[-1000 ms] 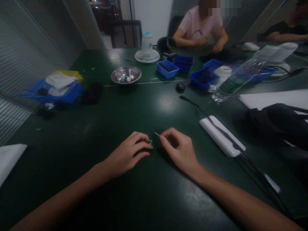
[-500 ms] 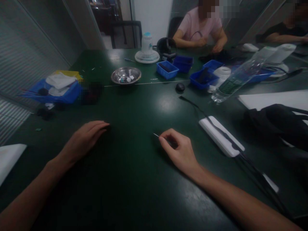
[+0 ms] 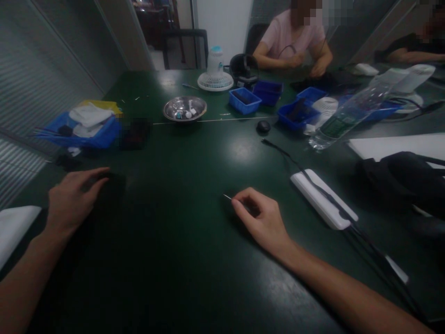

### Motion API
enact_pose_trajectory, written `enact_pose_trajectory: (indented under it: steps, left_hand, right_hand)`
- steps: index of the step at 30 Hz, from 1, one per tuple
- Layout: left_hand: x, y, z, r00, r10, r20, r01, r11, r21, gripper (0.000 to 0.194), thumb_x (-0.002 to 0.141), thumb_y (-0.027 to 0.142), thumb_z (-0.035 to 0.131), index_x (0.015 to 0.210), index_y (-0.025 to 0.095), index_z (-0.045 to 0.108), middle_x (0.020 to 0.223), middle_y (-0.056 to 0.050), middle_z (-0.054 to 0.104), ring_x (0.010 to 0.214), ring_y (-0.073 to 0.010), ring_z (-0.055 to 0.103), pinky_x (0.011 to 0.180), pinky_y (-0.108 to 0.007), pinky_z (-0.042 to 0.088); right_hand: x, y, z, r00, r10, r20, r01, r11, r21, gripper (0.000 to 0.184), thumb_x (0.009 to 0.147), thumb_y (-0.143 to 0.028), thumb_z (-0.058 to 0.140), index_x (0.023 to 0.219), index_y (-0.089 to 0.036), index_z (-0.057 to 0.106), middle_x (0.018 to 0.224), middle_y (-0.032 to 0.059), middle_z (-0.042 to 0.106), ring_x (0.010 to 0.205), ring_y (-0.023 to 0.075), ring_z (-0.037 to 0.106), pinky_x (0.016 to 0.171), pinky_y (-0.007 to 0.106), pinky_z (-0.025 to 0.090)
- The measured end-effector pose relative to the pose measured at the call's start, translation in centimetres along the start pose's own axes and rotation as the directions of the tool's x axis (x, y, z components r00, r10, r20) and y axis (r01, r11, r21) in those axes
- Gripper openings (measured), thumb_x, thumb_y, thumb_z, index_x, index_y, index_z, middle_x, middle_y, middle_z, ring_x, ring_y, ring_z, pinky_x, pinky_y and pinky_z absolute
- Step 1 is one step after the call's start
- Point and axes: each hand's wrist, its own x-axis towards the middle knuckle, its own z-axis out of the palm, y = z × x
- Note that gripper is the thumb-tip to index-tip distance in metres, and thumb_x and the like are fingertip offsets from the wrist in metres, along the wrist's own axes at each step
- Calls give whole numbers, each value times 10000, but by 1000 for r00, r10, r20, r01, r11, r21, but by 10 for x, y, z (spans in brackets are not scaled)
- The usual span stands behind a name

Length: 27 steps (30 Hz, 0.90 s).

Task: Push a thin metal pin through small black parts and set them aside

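Note:
Between thumb and forefinger, my right hand [image 3: 261, 215] pinches a thin pale needle-like stick [image 3: 227, 197] whose tip points left; its kind is too small to tell. That hand rests low over the dark green table [image 3: 181, 260]. On the left side, my left hand [image 3: 75, 197] hovers at or just above the tabletop with thumb and fingers apart and nothing visible in it. Nearest to it is a blue basket [image 3: 104, 137] holding white cloths and thin sticks. A shiny metal bowl [image 3: 170, 116] with small white pieces stands farther back.
A white power strip [image 3: 318, 197] with a black cable lies at right, near black gear [image 3: 399, 181]. Behind are a clear bottle [image 3: 342, 118], blue trays [image 3: 245, 103], a black mouse [image 3: 263, 126] and a white fan [image 3: 215, 76]. Two people sit across the table.
My left hand has moved left, its thumb and fingers now farther apart. My right hand keeps its pinch on the thin stick, almost unmoved. The view has shifted slightly.

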Motion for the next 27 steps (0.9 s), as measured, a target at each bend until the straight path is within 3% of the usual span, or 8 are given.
enact_pose_trajectory:
  steps: [7,11,14,20,23,27]
  left_hand:
    - [-1,7,0,999,38,-1,-37,997,65,403,1042,357,468,1401,267,625,1267,-91,678,1149,-279,593,865,-374,520]
    - [-2,4,1,998,53,18,-55,995,89,421,1054,321,427,1402,211,638,1328,-125,674,1169,-295,613,878,-406,533]
    - [-2,1,4,999,41,11,-41,997,70,401,1052,318,439,1383,241,651,1319,-87,709,1187,-277,639,924,-412,542]
    - [1,-7,7,994,-52,-100,36,987,-154,309,983,410,599,1210,244,727,1342,16,724,1239,-254,677,1111,-447,494]
    - [3,-9,6,993,-85,-77,65,969,-240,295,954,453,614,1080,230,758,1327,42,729,1275,-253,663,1165,-436,452]
    - [2,-7,4,971,-238,7,234,945,-231,368,935,543,622,1162,282,748,1258,76,755,1189,-244,692,1137,-448,472]
  right_hand:
    - [0,-1,0,1000,-10,11,10,1000,13,143,999,-296,629,927,-200,707,855,9,706,730,153,642,673,282,464]
    - [0,-1,0,1000,-17,14,17,1000,7,153,1004,-303,627,924,-201,708,852,4,699,722,147,631,667,281,455]
    - [0,-1,-1,1000,-15,20,15,1000,8,149,1005,-301,628,924,-204,707,851,4,697,723,149,633,668,282,457]
    - [0,-2,-1,999,-20,29,20,1000,14,143,1004,-302,627,930,-210,708,849,1,699,721,149,632,662,280,457]
    - [0,-2,-1,999,-21,29,21,1000,12,144,1003,-302,624,929,-212,708,851,3,704,725,153,635,663,282,462]
    - [0,0,0,999,-23,36,23,1000,3,148,1005,-309,621,942,-210,712,864,7,709,728,154,638,658,283,462]
